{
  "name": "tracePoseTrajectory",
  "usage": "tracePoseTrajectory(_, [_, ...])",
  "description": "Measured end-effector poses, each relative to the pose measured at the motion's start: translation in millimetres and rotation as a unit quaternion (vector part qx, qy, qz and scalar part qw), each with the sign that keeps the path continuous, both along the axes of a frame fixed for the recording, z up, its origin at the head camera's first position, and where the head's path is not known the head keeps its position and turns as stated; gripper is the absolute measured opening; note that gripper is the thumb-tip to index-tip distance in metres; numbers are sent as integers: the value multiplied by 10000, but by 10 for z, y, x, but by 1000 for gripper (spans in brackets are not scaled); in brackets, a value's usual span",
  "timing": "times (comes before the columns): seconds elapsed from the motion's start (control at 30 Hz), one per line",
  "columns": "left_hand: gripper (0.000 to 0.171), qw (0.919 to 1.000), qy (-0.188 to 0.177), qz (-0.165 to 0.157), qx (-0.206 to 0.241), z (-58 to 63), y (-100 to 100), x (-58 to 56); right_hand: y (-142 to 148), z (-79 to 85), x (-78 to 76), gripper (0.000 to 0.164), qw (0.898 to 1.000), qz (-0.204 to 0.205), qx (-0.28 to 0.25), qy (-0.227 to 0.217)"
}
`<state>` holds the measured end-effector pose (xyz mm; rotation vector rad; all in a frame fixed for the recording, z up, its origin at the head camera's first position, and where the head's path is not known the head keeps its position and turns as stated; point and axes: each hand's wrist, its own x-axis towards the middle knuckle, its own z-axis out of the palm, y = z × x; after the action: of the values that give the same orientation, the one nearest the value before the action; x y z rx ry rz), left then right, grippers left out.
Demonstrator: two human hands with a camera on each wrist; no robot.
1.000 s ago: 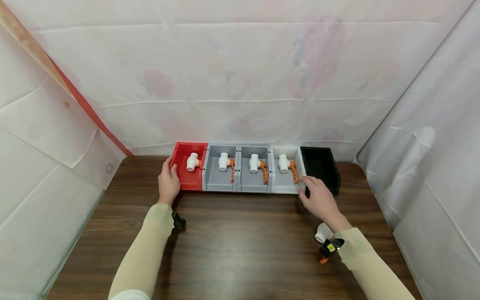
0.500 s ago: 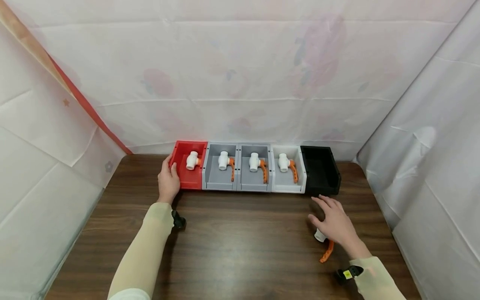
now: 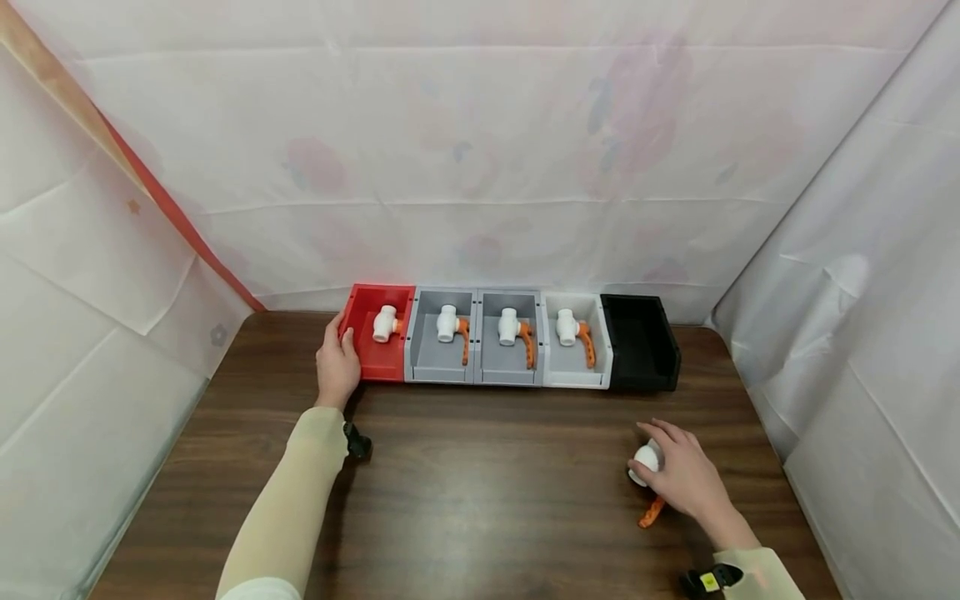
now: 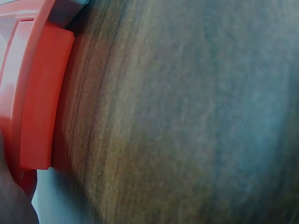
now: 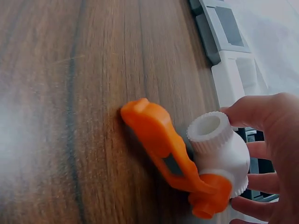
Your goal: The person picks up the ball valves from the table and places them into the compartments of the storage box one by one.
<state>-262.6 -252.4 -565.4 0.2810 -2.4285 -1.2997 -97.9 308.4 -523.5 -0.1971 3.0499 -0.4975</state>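
My left hand [image 3: 337, 367] is at the left side of the red bin [image 3: 382, 358], holding its side wall between thumb and fingers; most fingers are hidden in the left wrist view, where the bin's front [image 4: 42, 98] shows. At the right, my right hand [image 3: 682, 471] grips the white body of a ball valve [image 5: 224, 156] lying on the table. Its thumb is by the ribbed end and its other fingers are behind the body. The valve's orange lever handle [image 5: 156, 130] points away from the hand.
Right of the red bin, joined in a row, stand two grey bins [image 3: 442, 362], a white bin [image 3: 573, 375] and a black bin [image 3: 637, 333]. A white valve with an orange handle lies in each bin except the black one. Cloth walls [image 3: 480, 167] surround the wooden table [image 3: 465, 500].
My right hand has left the white bin's front corner, moved towards me and right, and taken hold of the loose valve. My left hand has stayed at the red bin.
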Motion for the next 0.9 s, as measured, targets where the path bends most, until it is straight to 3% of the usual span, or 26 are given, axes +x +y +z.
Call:
tracePoseTrajectory(0.2, [47, 10000, 78, 0, 25, 1, 1, 3, -17, 23, 86, 67, 9999, -84, 27, -85])
tracePoseTrajectory(0.43, [48, 10000, 71, -12, 16, -19, -7, -1, -50, 18, 160, 55, 9997, -193, -143, 48])
tracePoseTrajectory(0.67, [49, 9999, -55, -49, 87, -9, -19, -17, -74, -61, 194, 57, 9992, -190, -263, 219])
tracePoseTrajectory(0.9, [49, 9999, -88, -16, 50, -9, -12, -3, -100, -26, 183, 56, 9994, -179, -197, 233])
